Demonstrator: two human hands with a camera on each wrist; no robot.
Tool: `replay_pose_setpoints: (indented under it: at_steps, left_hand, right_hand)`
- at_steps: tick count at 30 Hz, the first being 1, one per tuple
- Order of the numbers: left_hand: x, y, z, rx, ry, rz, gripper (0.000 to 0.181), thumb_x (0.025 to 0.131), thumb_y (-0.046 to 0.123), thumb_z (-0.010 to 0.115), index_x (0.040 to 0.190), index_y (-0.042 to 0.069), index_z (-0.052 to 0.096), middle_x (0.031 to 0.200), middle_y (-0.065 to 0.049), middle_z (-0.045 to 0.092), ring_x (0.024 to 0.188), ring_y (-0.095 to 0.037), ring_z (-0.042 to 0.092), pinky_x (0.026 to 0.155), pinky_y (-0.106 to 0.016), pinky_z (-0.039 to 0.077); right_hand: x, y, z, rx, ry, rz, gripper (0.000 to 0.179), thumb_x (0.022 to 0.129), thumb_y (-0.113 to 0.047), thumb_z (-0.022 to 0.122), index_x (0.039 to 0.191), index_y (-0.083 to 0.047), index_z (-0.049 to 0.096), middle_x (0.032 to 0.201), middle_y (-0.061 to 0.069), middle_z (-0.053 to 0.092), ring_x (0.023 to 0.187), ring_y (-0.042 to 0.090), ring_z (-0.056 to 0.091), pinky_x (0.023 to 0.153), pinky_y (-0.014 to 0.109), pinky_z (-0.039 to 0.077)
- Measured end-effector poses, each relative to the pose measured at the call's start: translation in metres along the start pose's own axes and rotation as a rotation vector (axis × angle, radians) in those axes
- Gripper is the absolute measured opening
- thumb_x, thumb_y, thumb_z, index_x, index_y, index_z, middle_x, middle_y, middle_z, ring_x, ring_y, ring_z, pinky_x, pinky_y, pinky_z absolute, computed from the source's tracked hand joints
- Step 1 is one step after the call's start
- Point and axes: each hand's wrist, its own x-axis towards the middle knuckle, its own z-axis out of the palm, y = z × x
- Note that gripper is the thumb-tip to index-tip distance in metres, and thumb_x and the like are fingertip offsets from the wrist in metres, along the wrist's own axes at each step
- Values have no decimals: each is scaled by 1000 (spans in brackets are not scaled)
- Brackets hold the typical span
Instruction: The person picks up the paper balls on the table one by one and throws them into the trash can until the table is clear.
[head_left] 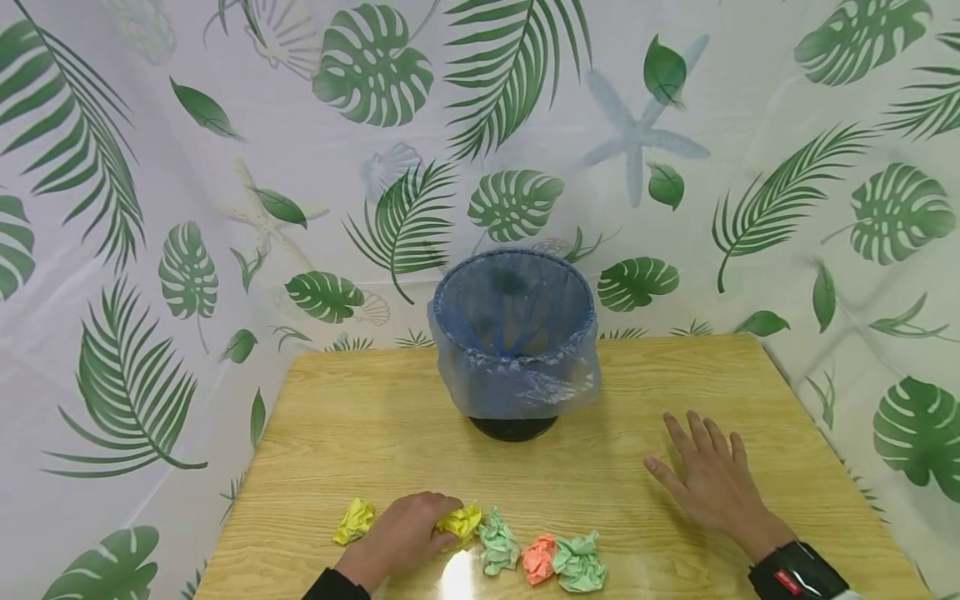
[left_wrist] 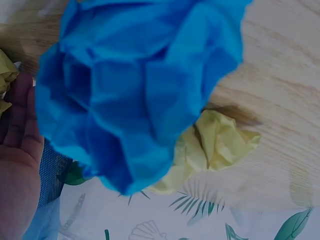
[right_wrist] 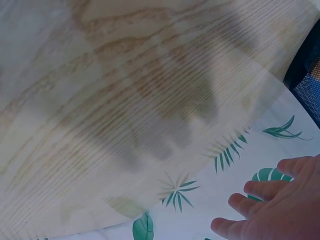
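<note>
My left hand point(head_left: 408, 529) grips a yellow crumpled paper ball point(head_left: 461, 522) at the front of the table, fingers over its top and thumb on the near side. Another yellow paper ball point(head_left: 354, 521) lies left of this hand. A blue crumpled paper ball point(left_wrist: 135, 95) looms large in the left wrist view and is out of sight in the head view. Just right of the gripped ball lie a green paper ball point(head_left: 498, 543), an orange one point(head_left: 538, 558) and a second green one point(head_left: 580, 562). My right hand point(head_left: 712, 483), fingers spread, holds nothing over the table's right side.
A black bin lined with a translucent blue bag point(head_left: 517, 387) stands at the back middle of the wooden table point(head_left: 360, 417). Behind and beside the table hangs a white leaf-print cloth point(head_left: 525, 133).
</note>
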Motion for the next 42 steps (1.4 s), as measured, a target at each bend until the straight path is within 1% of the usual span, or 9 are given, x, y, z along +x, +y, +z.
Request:
replay_pose_setpoints:
  at_steps: [4, 7, 16, 22, 26, 29, 33, 37, 42]
  left_hand:
    - [0, 0, -5, 0, 29, -47, 40, 91, 35, 65, 126, 19, 58, 118, 2, 63, 106, -13, 58, 85, -30, 53]
    - [0, -2, -12, -5, 87, -71, 40, 92, 34, 63, 128, 17, 57, 117, 0, 63, 105, -13, 59, 84, -30, 53]
    - [4, -5, -43, 80, 395, -32, 44, 86, 28, 72, 126, 13, 58, 112, 0, 58, 95, -11, 59, 72, -21, 54]
    - [5, -1, -69, 91, 546, -34, 54, 86, 23, 72, 134, 11, 51, 117, -5, 59, 98, -13, 60, 72, -24, 55]
    - [6, 4, -84, 72, 623, -35, 54, 86, 22, 72, 133, 9, 49, 122, -7, 58, 100, -16, 60, 74, -27, 56]
    - [7, 7, -96, 72, 672, -10, 50, 87, 23, 71, 129, 6, 50, 118, -8, 59, 97, -16, 60, 71, -28, 56]
    - [10, 12, -111, 63, 743, 58, 45, 89, 24, 68, 126, 5, 52, 114, -8, 59, 94, -15, 58, 69, -29, 56]
    - [16, 20, -127, 38, 807, 122, 41, 89, 25, 65, 123, 5, 54, 109, -6, 59, 91, -13, 57, 66, -30, 55]
    - [26, 28, -145, 21, 869, 165, 38, 89, 25, 64, 122, 6, 56, 107, -5, 59, 88, -12, 55, 64, -31, 54]
  right_hand:
    - [0, 0, 0, 0, 0, 2, 80, 94, -64, 40, 152, -11, 22, 147, 31, 25, 130, 52, 22, 98, 77, 11]
    - [0, -1, 0, 2, 0, 1, 80, 95, -64, 40, 153, -12, 20, 147, 31, 24, 130, 52, 21, 98, 77, 11]
    - [1, 0, 0, 7, 7, -5, 80, 95, -63, 40, 153, -12, 20, 147, 31, 25, 130, 52, 22, 98, 77, 11]
    - [2, -1, -1, 11, 8, -10, 80, 95, -63, 40, 152, -12, 21, 146, 31, 25, 130, 52, 22, 99, 76, 11]
    - [3, -2, -2, 12, 22, -15, 80, 94, -63, 41, 151, -10, 24, 146, 31, 26, 130, 52, 22, 98, 76, 11]
    - [4, -3, -3, 10, 25, -16, 80, 94, -63, 41, 151, -10, 24, 146, 32, 26, 130, 52, 22, 98, 76, 11]
    - [5, -3, -3, 6, 16, -12, 80, 94, -64, 40, 152, -10, 22, 147, 31, 25, 130, 52, 21, 99, 76, 10]
    - [5, -3, -3, 7, 15, -6, 81, 94, -64, 40, 152, -10, 23, 147, 32, 24, 131, 52, 21, 99, 76, 10]
    - [6, -5, -2, 6, 20, -6, 81, 94, -64, 41, 151, -8, 25, 147, 31, 25, 131, 51, 21, 100, 76, 10]
